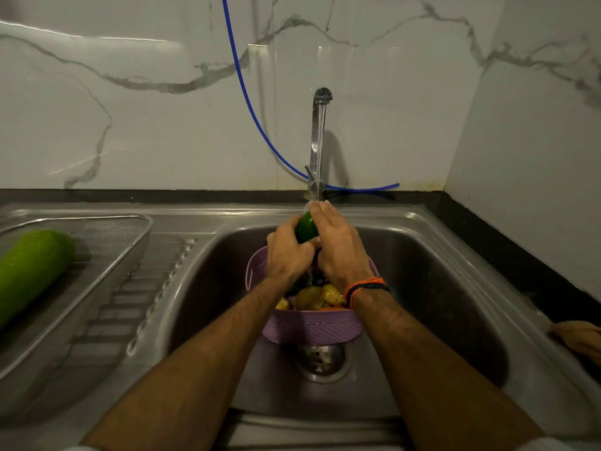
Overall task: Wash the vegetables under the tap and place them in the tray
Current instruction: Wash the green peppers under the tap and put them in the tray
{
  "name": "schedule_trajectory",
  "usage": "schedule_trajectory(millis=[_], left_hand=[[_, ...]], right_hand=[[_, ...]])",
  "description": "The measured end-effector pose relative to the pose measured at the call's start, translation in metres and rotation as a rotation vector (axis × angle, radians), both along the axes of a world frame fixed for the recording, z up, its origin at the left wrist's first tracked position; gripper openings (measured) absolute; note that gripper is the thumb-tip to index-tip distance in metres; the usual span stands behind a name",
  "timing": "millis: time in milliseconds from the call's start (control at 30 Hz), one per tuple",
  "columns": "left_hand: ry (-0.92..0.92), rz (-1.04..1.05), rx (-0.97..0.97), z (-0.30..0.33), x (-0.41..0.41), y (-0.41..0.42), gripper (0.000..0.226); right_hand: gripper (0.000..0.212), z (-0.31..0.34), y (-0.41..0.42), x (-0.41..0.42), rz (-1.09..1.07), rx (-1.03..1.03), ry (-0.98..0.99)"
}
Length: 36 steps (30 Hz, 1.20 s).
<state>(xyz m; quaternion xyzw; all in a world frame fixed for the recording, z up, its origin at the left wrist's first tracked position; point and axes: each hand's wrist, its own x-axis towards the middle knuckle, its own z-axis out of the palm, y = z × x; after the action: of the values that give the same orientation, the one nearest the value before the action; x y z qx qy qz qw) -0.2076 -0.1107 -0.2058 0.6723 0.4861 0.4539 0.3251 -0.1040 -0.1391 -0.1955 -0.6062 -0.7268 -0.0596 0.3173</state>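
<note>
You hold a dark green vegetable (306,228) between both hands, directly under the running tap (318,141) and above the purple basket (312,327) that sits in the sink (422,271). Your left hand (286,252) curls round its lower left side, and your right hand (340,245) wraps over its right side with the fingers reaching up toward the stream. Only a short, rounded stretch of it shows between your palms, so you cannot tell its full length or exactly what it is.

Its skin looks smooth, glossy and wet, so expect it to be slippery. It seems firm and light enough for one hand, and unlikely to bruise under moderate pressure. Grip it round the middle with your fingers wrapped well around, rather than pinching an end, and keep it over the basket so a slip drops it among the others instead of onto the steel.

The basket holds more produce: yellowish pieces (320,296), something dark, and a hint of orange near the front rim. These are partly hidden by your wrists.

The mesh tray (107,236) rests on the draining board to your left, well apart from the sink bowl, and already carries a large pale green gourd (31,271). Another person's hand (582,341) rests on the worktop at the far right.
</note>
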Motion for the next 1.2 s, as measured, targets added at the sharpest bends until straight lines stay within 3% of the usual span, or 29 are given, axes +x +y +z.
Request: schedule_trajectory(millis=[267, 467, 567, 733, 800, 900, 1067, 1200], left_hand=[[-0.049, -0.016, -0.032, 0.005, 0.001, 0.001, 0.052], [-0.015, -0.011, -0.046, 0.000, -0.005, 0.001, 0.052], [0.030, -0.066, -0.026, -0.001, -0.002, 0.001, 0.054], [0.007, -0.066, -0.065, -0.004, 0.000, 0.007, 0.056], [-0.161, -0.077, -0.197, -0.006, -0.005, 0.013, 0.056], [-0.480, -0.126, -0.409, -0.004, -0.009, 0.016, 0.036], [-0.739, -0.232, -0.682, 0.000, -0.015, 0.013, 0.058], [-0.872, -0.226, -0.700, 0.002, -0.016, 0.011, 0.043]], right_hand=[[0.079, 0.000, 0.000, 0.000, -0.021, 0.029, -0.087], [0.100, 0.000, 0.008, -0.003, 0.008, -0.120, -0.070], [0.103, -0.005, 0.012, 0.005, -0.016, -0.161, 0.147], [0.077, -0.011, 0.018, 0.013, -0.066, -0.157, 0.471], [0.078, -0.009, 0.017, 0.014, -0.079, -0.182, 0.607], [0.088, -0.007, 0.017, 0.015, -0.082, -0.225, 0.777], [0.088, -0.007, 0.020, 0.010, -0.010, -0.288, 1.079], [0.084, -0.007, 0.022, 0.015, 0.048, -0.353, 1.363]])
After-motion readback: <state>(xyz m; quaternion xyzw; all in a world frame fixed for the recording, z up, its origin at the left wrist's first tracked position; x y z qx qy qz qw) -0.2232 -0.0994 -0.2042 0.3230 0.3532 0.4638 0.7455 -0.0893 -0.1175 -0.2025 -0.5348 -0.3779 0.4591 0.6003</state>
